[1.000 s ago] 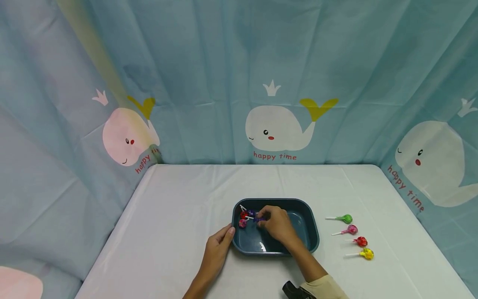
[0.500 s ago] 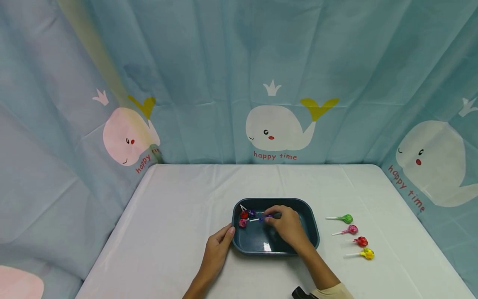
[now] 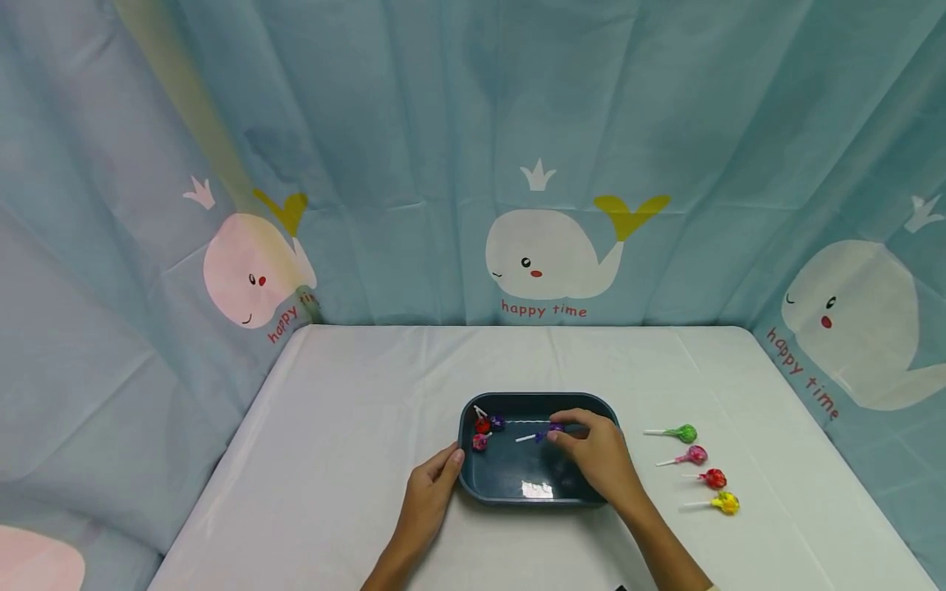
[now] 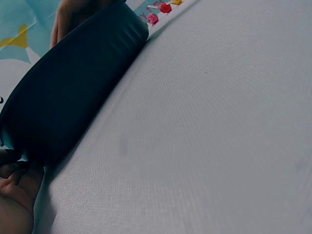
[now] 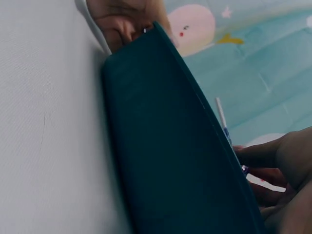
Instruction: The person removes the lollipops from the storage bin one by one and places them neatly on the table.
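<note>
My left hand (image 3: 430,497) grips the left end of a dark blue-green tray (image 3: 543,501), thumb at the rim. Over the tray's right half, my right hand (image 3: 597,454) pinches a purple lollipop (image 3: 540,436) near its wrapped head, and the white stick points left. In the right wrist view that lollipop's stick (image 5: 221,113) rises past the rim. Inside the tray's left end lie a red lollipop (image 3: 483,425), a purple one (image 3: 498,423) and a pink one (image 3: 479,442), close together. The tray's wall hides its inside in both wrist views.
Right of the tray, a column of lollipops lies on the white tablecloth (image 3: 340,460): green (image 3: 687,432), pink (image 3: 696,455), red (image 3: 714,478) and yellow (image 3: 727,502). Their sticks point left. A blue whale-print curtain (image 3: 414,164) hangs behind and at both sides.
My right hand has moved right across the tray, carrying the purple lollipop away from the cluster at the left end. My left hand and the tray have stayed put.
</note>
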Demonstrator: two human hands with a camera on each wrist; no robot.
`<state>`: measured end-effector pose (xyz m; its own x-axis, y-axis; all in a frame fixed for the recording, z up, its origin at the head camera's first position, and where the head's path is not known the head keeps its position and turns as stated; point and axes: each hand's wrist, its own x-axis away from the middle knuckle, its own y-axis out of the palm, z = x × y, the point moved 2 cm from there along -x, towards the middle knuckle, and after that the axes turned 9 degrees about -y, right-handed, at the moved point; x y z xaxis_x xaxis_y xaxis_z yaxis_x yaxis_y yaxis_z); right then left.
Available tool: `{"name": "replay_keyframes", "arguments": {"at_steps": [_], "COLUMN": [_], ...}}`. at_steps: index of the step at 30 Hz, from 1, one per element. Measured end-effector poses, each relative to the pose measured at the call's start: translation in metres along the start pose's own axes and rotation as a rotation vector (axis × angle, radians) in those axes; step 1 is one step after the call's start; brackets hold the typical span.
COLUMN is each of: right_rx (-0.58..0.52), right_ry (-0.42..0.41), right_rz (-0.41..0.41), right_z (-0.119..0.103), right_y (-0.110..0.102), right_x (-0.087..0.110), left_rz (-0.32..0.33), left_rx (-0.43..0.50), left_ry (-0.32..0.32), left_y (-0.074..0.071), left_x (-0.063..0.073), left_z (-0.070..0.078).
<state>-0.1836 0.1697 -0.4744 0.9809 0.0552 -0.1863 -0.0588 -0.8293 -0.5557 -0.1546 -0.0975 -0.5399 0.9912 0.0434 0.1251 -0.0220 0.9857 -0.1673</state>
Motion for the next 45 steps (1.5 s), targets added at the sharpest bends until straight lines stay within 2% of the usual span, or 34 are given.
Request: {"name": "replay_keyframes", "arguments": {"at_steps": [20,24,32,40,45], "right_rx": [-0.001,-0.039,-0.044,0.009,0.022], "right_ry": [0.093,0.109,0.110,0.172,0.179], "right_rz": [0.077,0.114,0.189,0.221,0.242], "right_z": [0.012,0.019,0.034,0.048,0.059], "right_y": [-0.051,-0.062,-0.084,-0.102,-0.113], "right_x": [0.020,0.023,0.028,0.033,0.034], "left_rz": [0.012,0.011,0.006,0.003,0.007], "left_rx": [0.002,0.011,0.009,0.010,0.006], "left_ry": [-0.026,-0.027,-0.025,-0.021,-0.025], "left_y": [0.001,0.001,0.001,0.000,0.000], "left_x": [-0.002,-0.002,-0.002,-0.002,-0.002], "left_z": [-0.002,-0.003,-0.003,-0.003,-0.003]}}
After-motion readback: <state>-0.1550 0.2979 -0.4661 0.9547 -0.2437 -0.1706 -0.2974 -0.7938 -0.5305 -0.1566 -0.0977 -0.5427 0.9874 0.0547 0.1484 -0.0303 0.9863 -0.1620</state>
